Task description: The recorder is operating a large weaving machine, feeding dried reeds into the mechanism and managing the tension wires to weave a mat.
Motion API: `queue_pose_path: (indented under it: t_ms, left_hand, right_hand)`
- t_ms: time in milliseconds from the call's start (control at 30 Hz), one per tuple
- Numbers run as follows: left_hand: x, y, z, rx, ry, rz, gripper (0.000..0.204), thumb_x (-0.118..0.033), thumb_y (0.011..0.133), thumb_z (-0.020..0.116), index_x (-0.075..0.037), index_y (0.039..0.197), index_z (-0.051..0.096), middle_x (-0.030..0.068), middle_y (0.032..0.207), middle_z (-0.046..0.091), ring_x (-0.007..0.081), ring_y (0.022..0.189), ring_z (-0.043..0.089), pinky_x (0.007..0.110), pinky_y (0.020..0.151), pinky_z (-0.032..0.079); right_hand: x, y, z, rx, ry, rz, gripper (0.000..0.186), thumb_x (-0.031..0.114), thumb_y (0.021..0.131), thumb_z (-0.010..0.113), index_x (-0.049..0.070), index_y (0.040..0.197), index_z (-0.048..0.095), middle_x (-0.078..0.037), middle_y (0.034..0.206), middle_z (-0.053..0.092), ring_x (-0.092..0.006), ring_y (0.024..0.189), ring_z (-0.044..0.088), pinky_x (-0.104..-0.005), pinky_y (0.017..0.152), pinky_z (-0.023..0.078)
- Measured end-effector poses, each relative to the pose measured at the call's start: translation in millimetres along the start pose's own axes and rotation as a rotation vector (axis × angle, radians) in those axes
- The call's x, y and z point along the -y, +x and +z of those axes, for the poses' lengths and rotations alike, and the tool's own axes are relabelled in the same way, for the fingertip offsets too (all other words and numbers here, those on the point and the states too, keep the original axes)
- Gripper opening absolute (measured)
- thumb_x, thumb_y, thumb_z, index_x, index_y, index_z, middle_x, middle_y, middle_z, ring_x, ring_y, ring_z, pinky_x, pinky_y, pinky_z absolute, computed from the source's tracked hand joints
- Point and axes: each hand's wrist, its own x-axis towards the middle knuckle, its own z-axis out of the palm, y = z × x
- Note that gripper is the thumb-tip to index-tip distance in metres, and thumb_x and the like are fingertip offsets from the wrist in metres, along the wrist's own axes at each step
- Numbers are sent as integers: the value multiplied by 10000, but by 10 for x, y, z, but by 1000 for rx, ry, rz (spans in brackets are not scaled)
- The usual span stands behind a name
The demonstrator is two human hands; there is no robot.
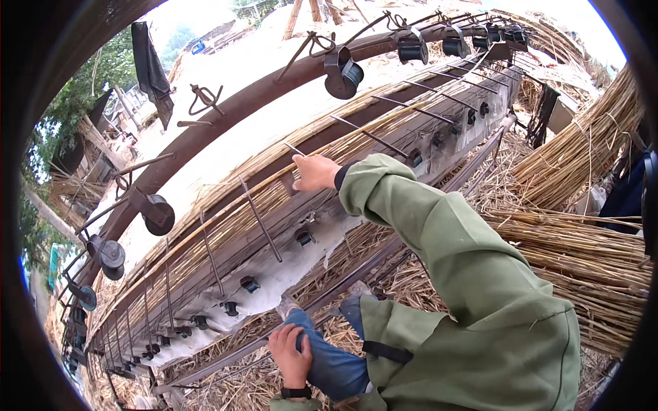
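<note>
The left hand [290, 353] rests on the person's knee, fingers curled loosely over the blue trouser cloth, holding nothing. Just beyond it, loose straw [260, 383] covers the ground around the foot; a slip there is a likely hazard, because footing is uneven. Farther out, the right hand [314, 171] reaches to the reed layer [226, 205] lying along the loom frame [274, 274]. Its fingers appear closed near a thin metal rod [259, 219], though the grip is partly hidden. The rod ends project upward and could snag the sleeve or scratch the wrist. Overhead spools [343, 74] hang from the curved beam [226, 113].
</note>
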Motion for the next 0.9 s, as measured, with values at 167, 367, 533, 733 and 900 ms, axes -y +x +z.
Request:
queue_pose_path:
  t_ms: [167, 367, 533, 733, 900]
  left_hand:
    - [-7, 12, -5, -31, 16, -3, 231, -90, 682, 677, -96, 904, 617, 78, 1002, 597, 316, 1005, 514, 428, 893, 386]
    - [-51, 34, -29, -44, -49, -24, 202, -71, 695, 663, -80, 891, 617, 87, 1007, 598, 308, 1005, 517, 421, 908, 380]
    - [5, -35, -70, -65, -42, -73, 207, -78, 677, 675, -88, 876, 621, 69, 994, 603, 298, 1001, 518, 413, 908, 383]
    - [-65, 104, -11, -25, -62, -69, 208, -94, 663, 684, -102, 864, 632, 51, 999, 605, 287, 1001, 519, 407, 892, 392]
    - [-44, 105, 29, -66, -57, -64, 226, -143, 632, 727, -138, 842, 645, 0, 978, 601, 241, 985, 523, 395, 836, 393]
  right_hand:
    - [3, -91, 60, -171, -170, -60, 523, 233, 745, 622, 16, 1177, 423, -187, 1030, 617, -350, 1038, 562, -432, 869, 465]
    - [148, -643, -145, -176, -264, -17, 682, 277, 738, 660, 48, 1309, 365, -172, 1079, 580, -351, 1096, 506, -422, 896, 410]
    - [413, -1368, 245, -617, -293, -502, 343, 220, 720, 681, 98, 1020, 567, -83, 935, 562, -272, 948, 522, -376, 798, 419]
    - [16, -1002, 1598, -120, 280, -362, 277, 172, 743, 653, 73, 993, 587, -104, 1020, 571, -333, 996, 528, -391, 847, 447]
    - [-151, -166, 2272, -332, 307, -144, 415, 208, 713, 686, 79, 1091, 573, -159, 1076, 551, -310, 1028, 548, -399, 881, 444]
